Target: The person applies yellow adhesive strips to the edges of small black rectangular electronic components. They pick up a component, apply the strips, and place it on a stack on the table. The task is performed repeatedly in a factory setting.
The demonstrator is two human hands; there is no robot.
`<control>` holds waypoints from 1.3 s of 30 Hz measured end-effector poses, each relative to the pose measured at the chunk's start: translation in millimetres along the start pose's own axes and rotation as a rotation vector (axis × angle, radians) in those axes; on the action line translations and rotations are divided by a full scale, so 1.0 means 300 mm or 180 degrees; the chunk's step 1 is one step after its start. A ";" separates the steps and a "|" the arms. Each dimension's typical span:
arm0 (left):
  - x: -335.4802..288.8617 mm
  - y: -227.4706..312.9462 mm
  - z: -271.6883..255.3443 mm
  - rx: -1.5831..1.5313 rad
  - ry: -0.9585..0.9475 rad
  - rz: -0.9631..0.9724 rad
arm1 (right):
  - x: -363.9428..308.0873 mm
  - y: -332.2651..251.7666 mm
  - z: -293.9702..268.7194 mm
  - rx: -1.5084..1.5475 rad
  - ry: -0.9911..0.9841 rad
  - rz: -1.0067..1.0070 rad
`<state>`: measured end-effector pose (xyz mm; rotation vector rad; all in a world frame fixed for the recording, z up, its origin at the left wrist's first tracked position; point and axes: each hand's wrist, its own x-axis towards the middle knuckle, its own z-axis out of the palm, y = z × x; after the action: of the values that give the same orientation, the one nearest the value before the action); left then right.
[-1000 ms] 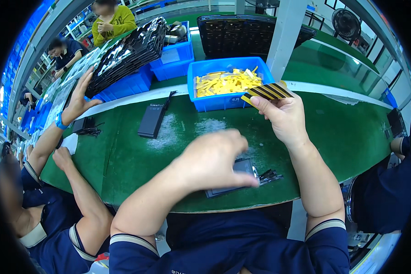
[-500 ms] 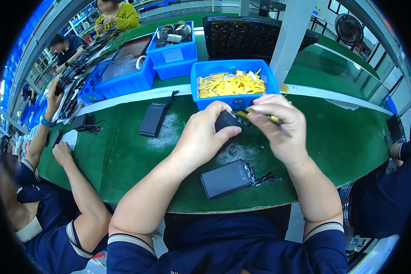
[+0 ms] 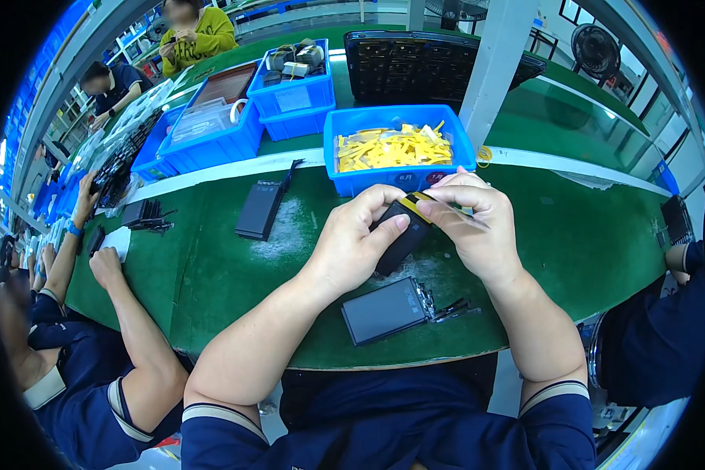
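A: Which step is in hand?

B: Judged to be the application of a yellow strip (image 3: 413,207) to one end of a black block (image 3: 399,252). The block is held tilted over the worktop (image 3: 211,290), just in front of a blue bin (image 3: 360,186).

A: State of the hands?

B: Close together. The block is clamped by the left hand (image 3: 349,237), thumb laid on its face. A thin sheet (image 3: 471,220), seen nearly edge-on, is gripped by the right hand (image 3: 482,233), whose fingertips are set at the strip. Whether the strip is stuck along its full length cannot be told.

A: Next move?

B: In judgement, steadiness of the block and even pressing of the strip, kept square to the edge, are called for.

A: Difference from half a second earlier?

B: The strip, then blurred, is now seen across the block's end. A second block (image 3: 381,312) has been left lying nearby.
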<state>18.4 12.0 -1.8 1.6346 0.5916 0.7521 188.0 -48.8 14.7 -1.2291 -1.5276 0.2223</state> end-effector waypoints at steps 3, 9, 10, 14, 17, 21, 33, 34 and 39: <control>-0.002 0.005 -0.002 0.0137 -0.0029 -0.0044 | 0.002 0.001 -0.004 0.0108 -0.0053 0.0107; 0.000 -0.003 -0.004 0.0048 -0.0038 0.0036 | 0.002 0.000 -0.004 0.0223 -0.0089 0.0424; 0.001 -0.003 -0.004 0.0030 -0.0041 0.0048 | 0.003 0.002 -0.005 0.0159 -0.0105 0.0375; 0.000 0.004 -0.005 0.0075 -0.0049 0.0053 | 0.003 0.004 -0.007 -0.0019 -0.0107 0.0260; -0.001 0.009 -0.004 0.0166 -0.0020 0.0081 | 0.003 0.000 -0.003 -0.0091 -0.0083 0.0189; -0.001 0.005 -0.004 0.0337 0.0012 0.0053 | -0.001 0.001 -0.002 -0.0245 -0.0032 -0.0021; -0.006 0.008 0.017 0.0288 0.0088 0.0284 | -0.006 -0.013 0.011 -0.0720 0.0178 -0.0451; -0.006 0.011 0.016 0.0323 0.0080 0.0290 | -0.007 -0.008 0.012 -0.0664 0.0162 -0.0445; -0.005 0.012 0.021 0.0177 0.0228 0.0309 | -0.010 0.009 0.009 -0.0489 0.0101 -0.0436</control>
<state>22.0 5.9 0.9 1.7028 0.5918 0.8751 186.8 -48.7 9.9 -1.2352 -1.6177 -0.0047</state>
